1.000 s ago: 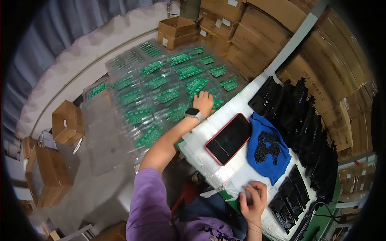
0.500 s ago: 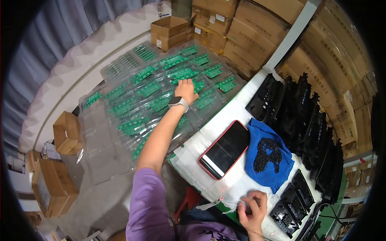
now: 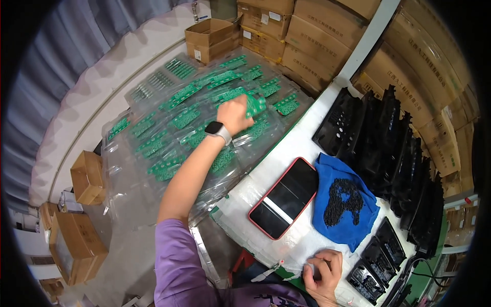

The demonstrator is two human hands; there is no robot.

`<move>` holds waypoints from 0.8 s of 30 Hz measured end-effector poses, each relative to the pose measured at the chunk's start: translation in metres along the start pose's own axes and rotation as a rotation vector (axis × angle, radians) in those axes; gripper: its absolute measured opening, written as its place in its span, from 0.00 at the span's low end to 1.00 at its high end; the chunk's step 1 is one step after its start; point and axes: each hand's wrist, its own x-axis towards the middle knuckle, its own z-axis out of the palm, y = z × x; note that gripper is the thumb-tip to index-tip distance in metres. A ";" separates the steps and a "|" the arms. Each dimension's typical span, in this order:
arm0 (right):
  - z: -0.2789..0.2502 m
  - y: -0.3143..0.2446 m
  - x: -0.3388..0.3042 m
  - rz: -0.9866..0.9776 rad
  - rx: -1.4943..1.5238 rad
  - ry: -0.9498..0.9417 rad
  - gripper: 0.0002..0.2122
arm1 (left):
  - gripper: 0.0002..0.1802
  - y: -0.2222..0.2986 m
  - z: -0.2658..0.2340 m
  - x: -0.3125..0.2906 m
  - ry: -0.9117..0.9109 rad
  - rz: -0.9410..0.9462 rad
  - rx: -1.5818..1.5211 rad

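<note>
My left hand [image 3: 234, 113], with a watch on its wrist, reaches over the plastic trays at the far side. Its fingers are closed on a green circuit board [image 3: 255, 106], tilted up from the tray. More green boards [image 3: 186, 117] lie in rows in the clear trays [image 3: 123, 158] around it. My right hand [image 3: 324, 273] rests at the near edge of the white table, fingers curled in. Whatever those fingers may hold is hidden. Ahead of it lie a blue cloth [image 3: 327, 234] bearing a heap of small black screws [image 3: 335, 204], and a red-edged phone [image 3: 286, 197].
Long black plastic housings [image 3: 358, 128] stand in a row along the table's right side. Smaller black panels [image 3: 378, 256] lie nearer, beside a black cable [image 3: 427, 271]. Cardboard boxes [image 3: 317, 46] are stacked behind. An opened carton [image 3: 209, 38] stands beyond the trays; more cartons [image 3: 76, 245] are at left.
My left hand has turned and now shows a green circuit board lifted in its fingers. My right hand's fingers have curled in more. The whole view has shifted slightly.
</note>
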 end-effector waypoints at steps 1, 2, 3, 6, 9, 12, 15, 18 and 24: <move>0.000 0.000 0.000 0.004 -0.003 -0.002 0.07 | 0.33 -0.006 -0.002 0.008 0.096 -0.072 -0.063; 0.000 -0.001 0.000 -0.001 0.003 -0.010 0.07 | 0.33 -0.020 -0.002 0.016 0.124 -0.139 -0.037; -0.002 -0.004 0.001 -0.006 0.008 -0.013 0.07 | 0.32 -0.035 -0.002 0.026 0.152 -0.206 -0.012; -0.008 -0.006 0.004 -0.007 0.035 -0.042 0.05 | 0.34 -0.073 0.010 0.041 0.006 -0.230 -0.017; -0.009 -0.003 0.007 0.018 0.042 -0.044 0.07 | 0.34 -0.075 0.024 0.053 -0.133 -0.185 0.015; -0.007 -0.002 0.006 0.022 0.050 -0.067 0.06 | 0.35 -0.075 0.027 0.051 -0.154 -0.135 0.011; -0.002 -0.002 0.009 0.026 0.064 -0.033 0.03 | 0.37 -0.072 0.024 0.051 -0.145 -0.126 0.014; 0.004 -0.001 0.006 -0.016 -0.011 -0.006 0.06 | 0.33 -0.067 0.019 0.057 -0.180 -0.079 0.150; 0.000 0.017 -0.001 -0.006 -0.048 0.067 0.08 | 0.34 -0.026 0.032 0.081 -0.306 0.050 0.249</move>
